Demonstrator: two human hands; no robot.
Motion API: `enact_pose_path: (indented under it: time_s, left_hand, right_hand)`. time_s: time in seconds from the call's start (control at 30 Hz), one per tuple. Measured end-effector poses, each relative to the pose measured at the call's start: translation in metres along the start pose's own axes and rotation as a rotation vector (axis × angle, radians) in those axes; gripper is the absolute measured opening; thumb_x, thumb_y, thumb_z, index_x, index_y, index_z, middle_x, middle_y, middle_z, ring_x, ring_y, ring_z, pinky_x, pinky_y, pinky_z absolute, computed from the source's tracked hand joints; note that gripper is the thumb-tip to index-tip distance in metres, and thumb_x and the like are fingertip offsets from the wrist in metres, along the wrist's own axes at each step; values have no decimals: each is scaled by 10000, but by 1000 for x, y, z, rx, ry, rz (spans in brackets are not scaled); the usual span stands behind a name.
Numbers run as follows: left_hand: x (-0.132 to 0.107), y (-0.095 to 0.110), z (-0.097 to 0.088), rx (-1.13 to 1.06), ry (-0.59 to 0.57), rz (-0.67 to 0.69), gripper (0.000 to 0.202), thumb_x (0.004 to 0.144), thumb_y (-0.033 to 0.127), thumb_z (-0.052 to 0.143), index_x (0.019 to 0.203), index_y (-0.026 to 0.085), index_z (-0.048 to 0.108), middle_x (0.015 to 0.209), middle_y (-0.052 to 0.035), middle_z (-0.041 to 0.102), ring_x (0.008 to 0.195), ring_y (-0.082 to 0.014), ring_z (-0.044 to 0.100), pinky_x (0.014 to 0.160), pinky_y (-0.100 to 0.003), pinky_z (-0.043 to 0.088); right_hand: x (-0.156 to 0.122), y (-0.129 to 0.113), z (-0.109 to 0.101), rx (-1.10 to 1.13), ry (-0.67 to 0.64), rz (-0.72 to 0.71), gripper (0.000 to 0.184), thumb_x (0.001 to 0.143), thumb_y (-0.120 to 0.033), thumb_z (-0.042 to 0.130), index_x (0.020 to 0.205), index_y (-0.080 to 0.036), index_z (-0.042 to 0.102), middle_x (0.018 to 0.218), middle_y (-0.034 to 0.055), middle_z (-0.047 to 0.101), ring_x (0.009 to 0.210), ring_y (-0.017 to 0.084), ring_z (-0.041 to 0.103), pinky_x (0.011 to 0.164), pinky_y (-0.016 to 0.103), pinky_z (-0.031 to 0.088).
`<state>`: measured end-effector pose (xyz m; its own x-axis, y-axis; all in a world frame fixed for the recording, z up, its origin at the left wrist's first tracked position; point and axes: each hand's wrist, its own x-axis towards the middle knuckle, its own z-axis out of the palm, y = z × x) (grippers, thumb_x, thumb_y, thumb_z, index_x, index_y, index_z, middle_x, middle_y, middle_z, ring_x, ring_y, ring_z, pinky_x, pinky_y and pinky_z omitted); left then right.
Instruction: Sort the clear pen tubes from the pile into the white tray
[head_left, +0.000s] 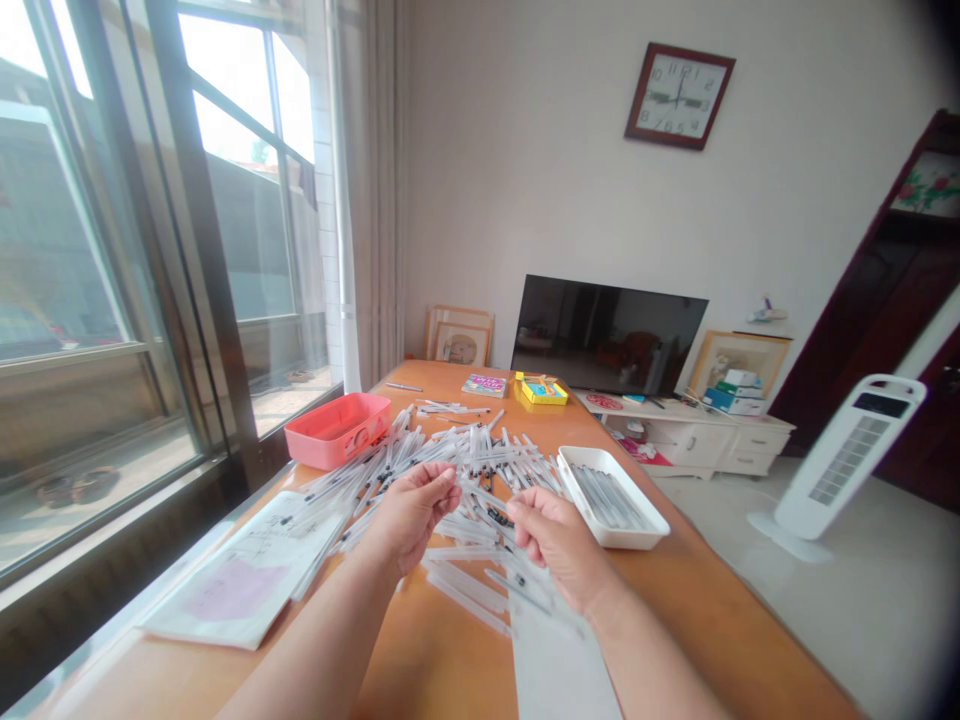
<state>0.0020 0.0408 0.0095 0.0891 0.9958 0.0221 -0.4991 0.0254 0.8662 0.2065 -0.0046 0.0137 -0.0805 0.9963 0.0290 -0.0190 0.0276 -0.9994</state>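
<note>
Over a heap of clear pen parts point(465, 450), a translucent pen barrel point(484, 496) spans the gap between my two hands. The fingertips of my left hand point(420, 508) are pinched at its left end. My right hand point(559, 545) pinches its other end between thumb and forefinger. Loose clear barrels point(469, 595) lie on the table below the hands, with small black pieces among the heap. To the right of my right hand, a white tray point(656, 538) holds a row of pens point(611, 495).
A red plastic basket point(322, 450) and a paper booklet point(232, 580) sit left on the wooden table point(420, 660). A white sheet point(559, 660) lies under my right forearm. Farther back are a yellow box point(544, 392) and a colourful booklet point(484, 385).
</note>
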Motion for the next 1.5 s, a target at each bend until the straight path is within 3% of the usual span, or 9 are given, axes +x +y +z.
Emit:
enact_pose_path:
  time_s: [0.17, 0.3, 0.63, 1.03, 1.5]
  left_hand:
    - [-3, -6, 6, 110, 0, 37, 309, 774, 368, 767, 959, 140, 672, 792, -34, 640, 701, -119, 618, 742, -268, 512]
    - [-4, -10, 11, 131, -18, 61, 387, 787, 387, 744, 1076, 143, 663, 776, -46, 662, 723, -152, 641, 780, -326, 522]
    - [-6, -12, 22, 67, 40, 132, 320, 747, 343, 780, 977, 144, 683, 773, -25, 647, 691, -134, 620, 761, -328, 534]
    - [-7, -5, 21, 164, -52, 99, 317, 790, 373, 743, 983, 136, 660, 771, -53, 684, 709, -153, 652, 767, -325, 522]
    - [-15, 4, 31, 249, -18, 148, 365, 712, 389, 796, 950, 132, 696, 741, -60, 695, 683, -181, 667, 706, -326, 523]
  right_hand:
    - [-4, -2, 13, -179, -68, -91, 302, 883, -465, 594, 865, -166, 637, 596, -49, 463, 562, 101, 373, 528, 228, 297]
    - [0, 4, 16, -284, -17, -204, 318, 907, -470, 552, 870, -172, 658, 634, -39, 463, 603, 121, 383, 570, 247, 336]
    - [-3, 6, 22, -501, 97, -348, 282, 929, -420, 506, 855, -194, 658, 615, -22, 535, 603, 146, 467, 573, 252, 347]
    - [-5, 0, 16, -490, 79, -340, 290, 942, -408, 487, 784, -189, 593, 614, -30, 510, 600, 136, 448, 560, 243, 345]
    - [-7, -2, 13, -461, 75, -330, 292, 924, -416, 510, 767, -188, 603, 620, -24, 512, 601, 140, 435, 557, 250, 350]
